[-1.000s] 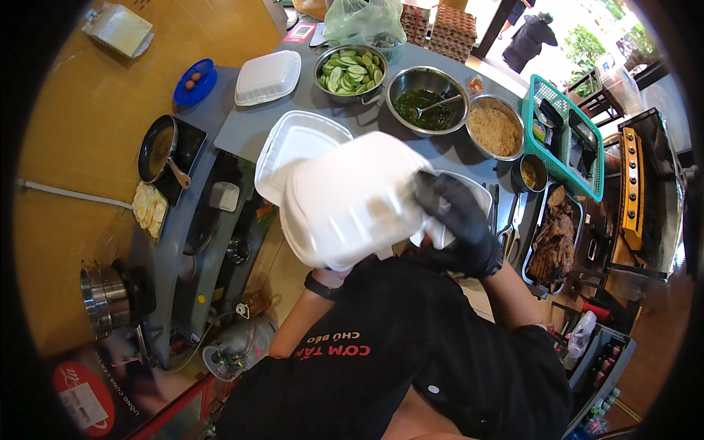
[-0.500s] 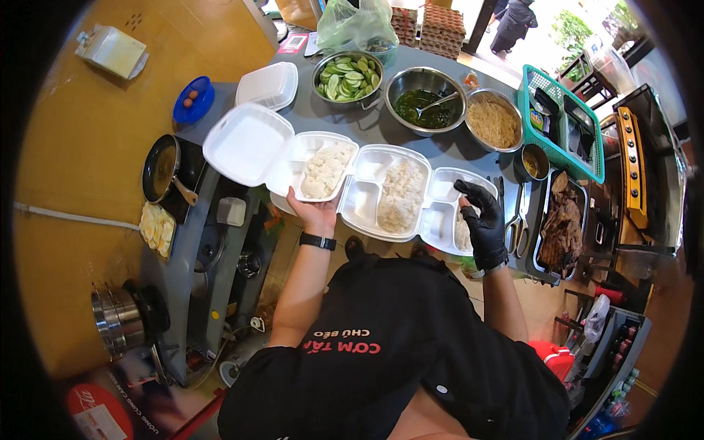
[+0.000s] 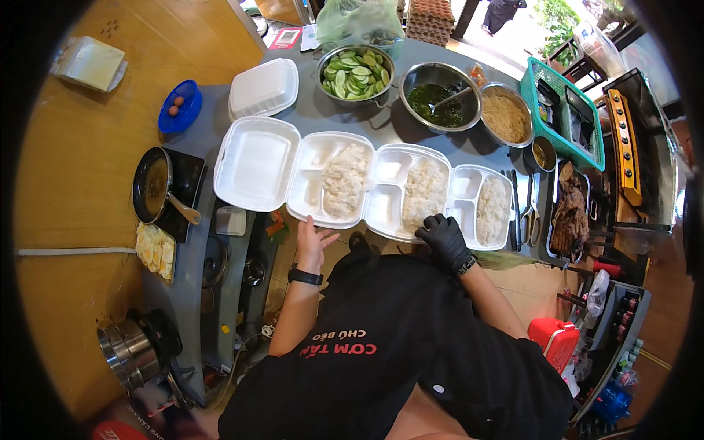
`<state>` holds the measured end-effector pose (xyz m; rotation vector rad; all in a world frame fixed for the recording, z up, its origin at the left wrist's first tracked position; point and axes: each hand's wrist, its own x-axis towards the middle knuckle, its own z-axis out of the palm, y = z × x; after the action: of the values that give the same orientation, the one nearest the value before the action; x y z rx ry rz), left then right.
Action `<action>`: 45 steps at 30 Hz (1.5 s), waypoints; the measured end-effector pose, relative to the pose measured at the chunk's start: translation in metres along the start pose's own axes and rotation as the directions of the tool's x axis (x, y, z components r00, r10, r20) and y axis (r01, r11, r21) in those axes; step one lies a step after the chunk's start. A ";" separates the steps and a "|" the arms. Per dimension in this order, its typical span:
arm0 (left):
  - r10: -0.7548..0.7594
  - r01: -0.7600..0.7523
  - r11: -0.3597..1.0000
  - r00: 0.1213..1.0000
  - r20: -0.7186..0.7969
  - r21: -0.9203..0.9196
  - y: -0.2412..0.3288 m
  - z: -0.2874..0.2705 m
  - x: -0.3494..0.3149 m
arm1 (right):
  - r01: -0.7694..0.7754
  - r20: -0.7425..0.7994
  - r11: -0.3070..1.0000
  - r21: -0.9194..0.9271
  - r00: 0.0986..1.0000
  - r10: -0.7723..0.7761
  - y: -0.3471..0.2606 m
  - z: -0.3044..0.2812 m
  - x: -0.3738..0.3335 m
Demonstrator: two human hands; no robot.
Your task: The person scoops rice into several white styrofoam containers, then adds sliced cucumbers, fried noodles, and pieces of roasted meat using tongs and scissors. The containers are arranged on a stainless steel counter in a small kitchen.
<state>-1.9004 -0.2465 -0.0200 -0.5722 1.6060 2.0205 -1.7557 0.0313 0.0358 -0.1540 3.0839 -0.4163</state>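
Three white foam takeaway boxes stand side by side along the table's near edge: a left box [image 3: 306, 189], a middle box [image 3: 384, 205] and a right box [image 3: 463, 211]. The left one's lid [image 3: 257, 164] is folded open to the left. White rice [image 3: 345, 180] fills its large compartment, and rice also lies in the middle and right boxes. My bare left hand [image 3: 314, 243], fingers spread, has its fingertips at the left box's front edge. My black-gloved right hand [image 3: 443, 243] has bent fingers over the front rim of the middle box, beside its rice; its fingertips are partly hidden.
Behind the boxes are bowls of sliced cucumber [image 3: 355, 73], green sauce [image 3: 438, 101] and shredded tan food [image 3: 504, 116]. A closed foam box [image 3: 262, 88] sits back left. To the right lie scissors [image 3: 529, 213] and a tray of grilled meat [image 3: 567, 220]; a frying pan [image 3: 152, 186] is left.
The left box has moved rightward and sits against the middle box. My left hand has loosened from its edge. My right hand has moved left and down, from the right box to the middle box.
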 end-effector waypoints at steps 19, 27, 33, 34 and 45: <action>0.449 -0.369 0.783 0.893 -0.045 0.501 0.308 -0.092 0.287 | -0.336 -0.375 0.922 0.194 0.843 0.386 -0.047 -0.033 -0.014; -0.065 -0.060 0.944 0.930 0.361 0.325 0.314 -0.040 0.369 | -0.561 -0.421 0.799 0.216 0.685 0.594 -0.064 -0.018 -0.066; 0.186 -0.256 0.936 0.942 0.280 0.240 0.361 -0.015 0.334 | -0.428 -0.443 0.836 0.343 0.711 0.546 -0.062 -0.033 -0.027; 0.234 -0.301 0.931 0.927 0.293 0.208 0.365 -0.010 0.310 | -0.382 -0.459 0.843 0.378 0.714 0.529 -0.061 -0.035 -0.013; 0.053 -0.063 0.998 0.868 0.493 0.005 0.173 0.009 0.024 | 0.042 -0.122 0.153 0.987 0.821 0.558 -0.085 -0.071 0.131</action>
<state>-2.0256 -0.2672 0.1007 0.0163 1.3359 1.9785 -1.8804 -0.0452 0.1251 0.6446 2.2733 -2.5686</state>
